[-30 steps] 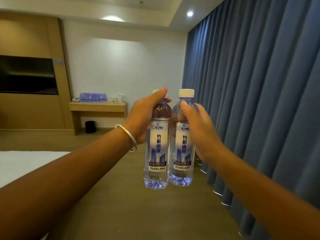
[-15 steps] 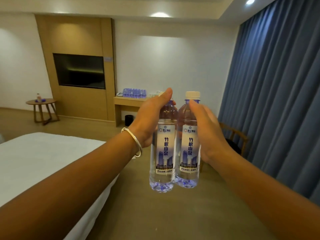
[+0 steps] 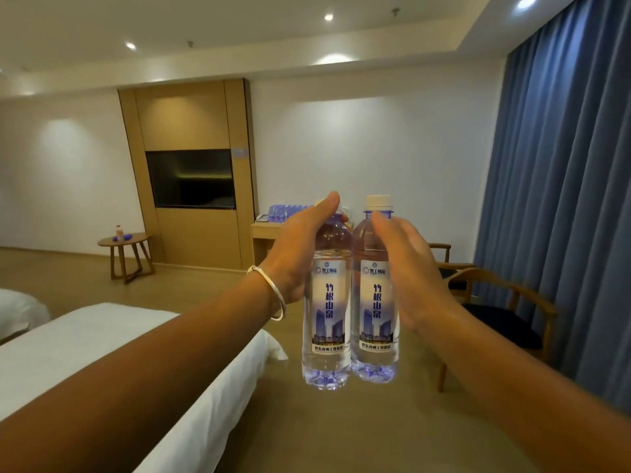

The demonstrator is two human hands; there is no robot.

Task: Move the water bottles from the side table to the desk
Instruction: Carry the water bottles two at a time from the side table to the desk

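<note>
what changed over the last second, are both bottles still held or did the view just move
Mostly the view swung left: the curtain slid toward the right edge, while the TV panel, round side table, bed and a chair came into view. The desk now sits behind the hands. Unchanged: the left hand and right hand each keep their grip on an upright bottle, side by side.

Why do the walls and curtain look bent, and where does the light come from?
Head view: the wide-angle lens bows the curtain and ceiling edges; recessed ceiling spotlights cast soft pools on the wall; the two bottles, gripped by the left hand and right hand, look sharp, the far desk softer.
</note>
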